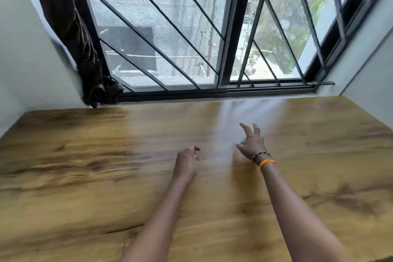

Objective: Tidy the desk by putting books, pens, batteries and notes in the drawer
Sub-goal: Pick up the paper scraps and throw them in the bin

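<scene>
Wooden counter [85, 176] under barred window [170, 27], bare but for one small green item [243, 140], blurred, long axis unreadable. Item touches right hand [253, 144] at its palm side, fingers [246, 128] spread. Left hand [187, 160] near, loosely curled, holding nothing visible.

Glossy wood-grain desk top [85, 166] (probably laminate, though motion blur hides detail); dark metal window grille [161, 19]; limp brown cloth curtain [70, 27].

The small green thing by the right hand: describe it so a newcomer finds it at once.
On the wooden desk below the barred window, find the right hand with wrist bands. The small green thing peeks out beside its thumb, the only green spot on the wood; too blurred to identify.
</scene>
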